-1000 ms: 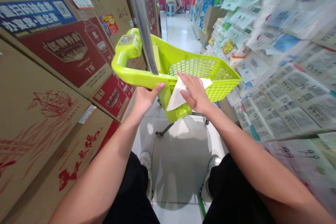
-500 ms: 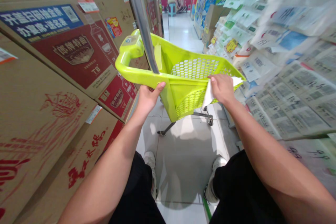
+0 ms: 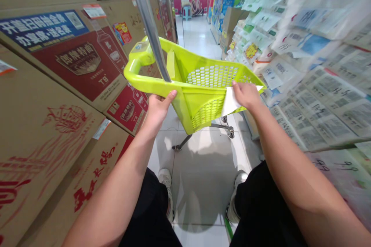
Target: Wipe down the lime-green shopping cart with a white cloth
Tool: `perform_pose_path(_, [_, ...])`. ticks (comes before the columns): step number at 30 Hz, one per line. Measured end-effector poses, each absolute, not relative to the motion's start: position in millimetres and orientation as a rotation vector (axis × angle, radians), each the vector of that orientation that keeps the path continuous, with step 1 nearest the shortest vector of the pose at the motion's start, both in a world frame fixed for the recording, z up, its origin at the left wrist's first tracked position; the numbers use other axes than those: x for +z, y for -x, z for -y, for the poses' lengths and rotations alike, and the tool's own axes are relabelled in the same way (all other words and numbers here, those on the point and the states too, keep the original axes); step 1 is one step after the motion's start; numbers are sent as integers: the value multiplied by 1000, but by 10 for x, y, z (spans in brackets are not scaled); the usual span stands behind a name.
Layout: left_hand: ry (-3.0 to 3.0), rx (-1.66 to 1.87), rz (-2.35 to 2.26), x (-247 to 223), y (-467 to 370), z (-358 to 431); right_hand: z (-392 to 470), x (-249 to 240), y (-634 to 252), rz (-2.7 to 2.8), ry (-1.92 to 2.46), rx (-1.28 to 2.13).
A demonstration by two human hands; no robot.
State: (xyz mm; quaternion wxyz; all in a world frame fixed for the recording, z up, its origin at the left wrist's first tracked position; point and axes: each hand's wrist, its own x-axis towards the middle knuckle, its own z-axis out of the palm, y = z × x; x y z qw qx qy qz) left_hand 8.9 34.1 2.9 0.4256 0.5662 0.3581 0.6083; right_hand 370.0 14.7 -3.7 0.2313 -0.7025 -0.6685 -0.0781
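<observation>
A lime-green plastic shopping basket with mesh sides stands sideways before me, a metal pole rising at its handle end. My left hand grips its near side under the handle, thumb on the outer face and fingers hidden beneath. At the right end, my right hand is closed over the near rim, pressing a white cloth against the green plastic. The cloth hangs down the outer side, and a corner of it shows past my knuckles. Dark legs with casters show below the basket.
Stacked cardboard cartons line the left side close to my arm. Packs in white plastic fill the right side. A tiled aisle runs ahead to a person near a blue stool. My shoes stand apart on the floor.
The basket and both hands appear slightly further left in view. My right hand stays on the rim, and the cloth beneath it now hangs flatter and wider.
</observation>
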Motion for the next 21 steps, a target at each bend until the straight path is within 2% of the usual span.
perform_pose_path(2, [-1409,1516,-897,21,-96,-333,-186,-76,-3916,1689,2083,-269])
perform_pose_path(4, [-1424,1500,-898,2,-99,-348,-168,-99,-3873,1691,2032,-286])
perform_pose_path(10, [-1439,1483,-868,-13,-63,-424,130,-36,-2830,2028,1342,-141])
perform_pose_path(13, [-1418,1464,-842,41,-32,-391,187,22,-2780,2118,1205,-94])
perform_pose_path(18, [-1365,1480,-826,73,-36,-324,13,-15,-3529,2028,1620,-164])
perform_pose_path(21, [-1373,1504,-872,27,-65,-342,-19,-68,-3566,1941,1757,-280])
